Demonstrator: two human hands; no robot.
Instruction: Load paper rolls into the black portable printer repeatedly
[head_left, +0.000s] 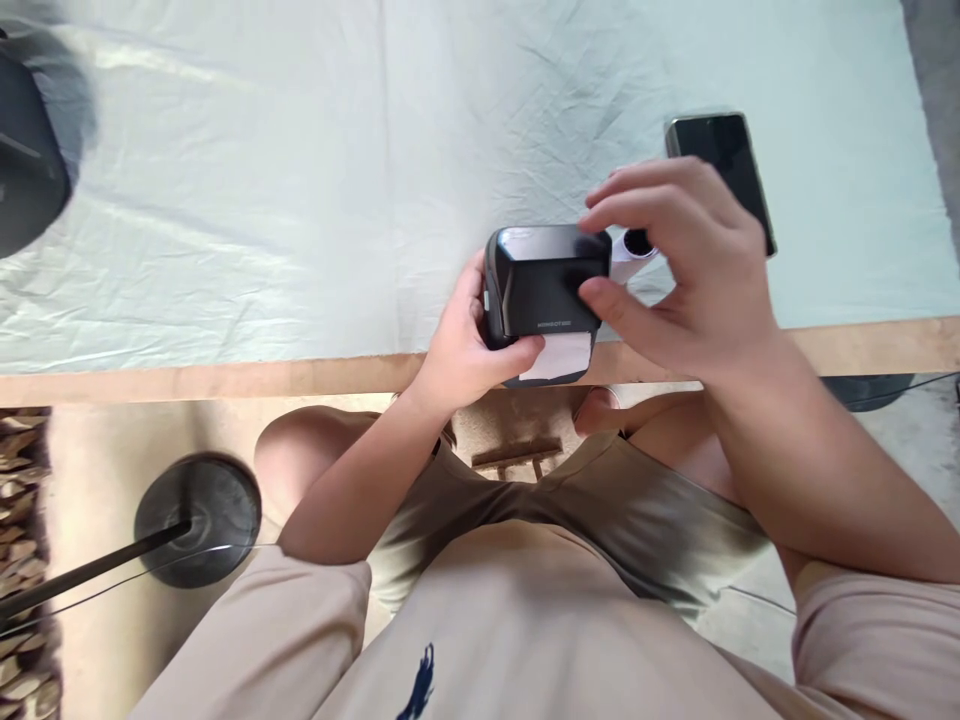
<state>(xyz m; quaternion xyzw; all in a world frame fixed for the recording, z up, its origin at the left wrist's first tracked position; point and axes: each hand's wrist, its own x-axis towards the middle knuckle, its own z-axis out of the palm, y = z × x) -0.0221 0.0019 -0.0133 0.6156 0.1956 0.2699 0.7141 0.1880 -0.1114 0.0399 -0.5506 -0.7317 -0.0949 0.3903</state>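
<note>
**Small black printer held at the tabletop edge, paper showing at its slot**

Beige shirt and olive shorts fill the bottom of the view, the person seated with knees under the front edge of the tabletop [225, 380], which is covered by a pale, creased cloth [300, 180]. On the floor to the left stands a round black base [199, 520] with a pole running off towards the corner.

Over the wooden edge, both hands meet on a small black printer [544, 285], a rounded box held just above the tabletop rim. The left hand [457, 350] is curled round its left side from below, thumb pressed along the lower front, gripping it firmly. The right hand [679, 270] is half closed over the right end, fingertips on the top corner and thumb on the side; whether it grips or merely steadies I cannot tell for sure. A white strip of paper [559, 357] shows at the lower front.

Behind the right hand lie a small white paper roll [628, 258], partly hidden, and a dark phone [720, 160], flat on the cloth.

My guess is that the printer is being handled around its paper, perhaps loading or closing. The next move would call for a steady left grip while the right works the lid or strip.
</note>
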